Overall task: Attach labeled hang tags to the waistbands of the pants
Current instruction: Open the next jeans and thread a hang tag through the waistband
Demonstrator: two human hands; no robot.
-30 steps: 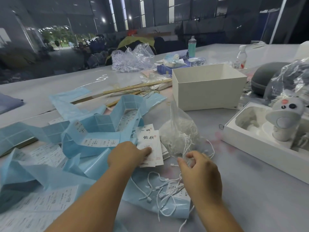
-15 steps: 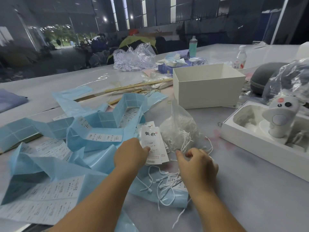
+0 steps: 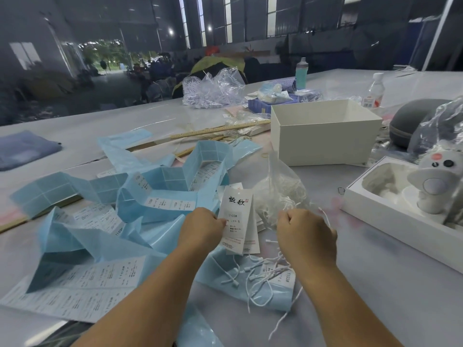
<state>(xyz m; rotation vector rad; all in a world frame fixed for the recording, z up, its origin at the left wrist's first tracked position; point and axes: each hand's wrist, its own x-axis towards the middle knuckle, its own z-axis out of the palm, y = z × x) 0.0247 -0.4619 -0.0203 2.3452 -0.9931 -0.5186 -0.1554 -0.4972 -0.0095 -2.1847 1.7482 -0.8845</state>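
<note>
We work at a wide pale tabletop [image 3: 375, 284], with everything for the tagging step crowded near us so neither arm has to reach far. The largest thing close by is the crumpled run of blue sticker backing [image 3: 160, 194], pushed to our left, probably cast-off liner from the size labels, some of which remain on it. Behind the work sits an open white box [image 3: 323, 136]. No pants lie under our hands; the folded blue cloth [image 3: 25, 149] far to the left may be a garment, but we cannot tell.

Our left hand [image 3: 203, 231] holds the hang tags [image 3: 236, 221] up off the tabletop, its grip pinching their left edge, so the printed faces tilt toward us and the top ends stand free, likely for threading. Our right hand [image 3: 305, 234] is curled into a fist just beside the clear bag of strings [image 3: 280, 196], its grip closed on what looks like a white string [image 3: 325, 217] drawn from it. More loose strings [image 3: 258, 276] lie just below the tags.

The tags are narrow white cards, fanned, with black brush characters on top, "1103#" and a small sticker of fine print.
</note>
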